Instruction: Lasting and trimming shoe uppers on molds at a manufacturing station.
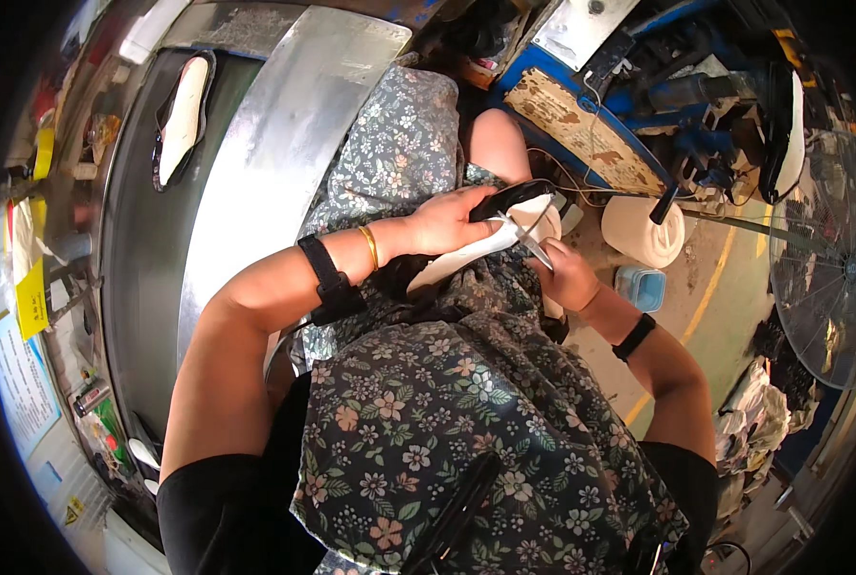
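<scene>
We have the shoe (481, 251) across our lap on the apron (418, 402), its white part facing up and black showing at the edges. The left hand (450, 222) is wrapped around it; the right hand (570, 276) is closed on the scissors (535, 249), which point toward the white part. How far apart the blades stand we cannot tell — they are small here against a pale surface.

The main danger, we judge, is to our left fingers: they sit near the blade tips, so a slip of the scissors could nick one. A blade turned too steeply, or pushed too deep, could also score the white part or snag the black. The lap is a soft rest, and if the left grip slackened, the shoe could roll under the blades and spoil the cut. Loose apron cloth lies just below — a low stroke might catch it. Dropped to our right, the scissors could land near the blue tub (641, 287) on the floor (595, 359).
</scene>
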`<state>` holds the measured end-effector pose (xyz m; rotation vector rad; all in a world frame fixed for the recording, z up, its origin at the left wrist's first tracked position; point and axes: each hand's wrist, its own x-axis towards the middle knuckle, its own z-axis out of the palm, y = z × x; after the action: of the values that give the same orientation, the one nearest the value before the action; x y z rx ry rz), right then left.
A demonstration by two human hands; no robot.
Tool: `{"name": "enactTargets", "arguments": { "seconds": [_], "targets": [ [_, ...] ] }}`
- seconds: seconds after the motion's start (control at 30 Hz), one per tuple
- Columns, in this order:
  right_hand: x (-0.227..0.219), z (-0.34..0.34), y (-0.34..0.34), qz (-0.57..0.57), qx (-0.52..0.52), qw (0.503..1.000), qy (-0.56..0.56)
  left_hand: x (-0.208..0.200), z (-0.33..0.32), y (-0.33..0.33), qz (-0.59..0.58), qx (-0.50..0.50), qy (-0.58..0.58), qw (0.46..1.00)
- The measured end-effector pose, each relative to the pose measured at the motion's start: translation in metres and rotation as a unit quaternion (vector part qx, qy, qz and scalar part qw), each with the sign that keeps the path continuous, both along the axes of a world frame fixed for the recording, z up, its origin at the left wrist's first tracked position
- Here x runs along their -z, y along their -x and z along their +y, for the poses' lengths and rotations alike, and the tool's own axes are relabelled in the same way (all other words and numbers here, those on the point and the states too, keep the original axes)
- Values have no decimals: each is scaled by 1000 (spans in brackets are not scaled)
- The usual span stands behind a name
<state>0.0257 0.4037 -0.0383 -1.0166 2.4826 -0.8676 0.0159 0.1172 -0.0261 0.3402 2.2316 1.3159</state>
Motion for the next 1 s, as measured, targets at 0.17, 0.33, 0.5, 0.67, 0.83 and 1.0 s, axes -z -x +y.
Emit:
{"name": "enactTargets", "arguments": {
  "seconds": [0.17, 0.33, 0.5, 0.67, 0.83, 1.0],
  "targets": [
    [19, -1, -24, 75, 45, 996, 2, -14, 3, 21, -386, -51, -294, 873],
    [1, 1, -40, 123, 79, 988, -57, -7, 27, 24, -277, -50, -201, 938],
    [-82, 14, -31, -241, 122, 960, -69, 2, 28, 17, -129, -68, -86, 986],
    [-103, -25, -14, -146, 150, 977, 32, -2, 20, 16, -30, -10, -5, 1000],
    [-87, -45, -1, -240, 196, 949, -53, -3, 14, 11, -83, -26, -79, 993],
    [-79, -42, 7, -368, 215, 904, -11, 6, -1, 10, -214, -4, -274, 937]
  ]
}}
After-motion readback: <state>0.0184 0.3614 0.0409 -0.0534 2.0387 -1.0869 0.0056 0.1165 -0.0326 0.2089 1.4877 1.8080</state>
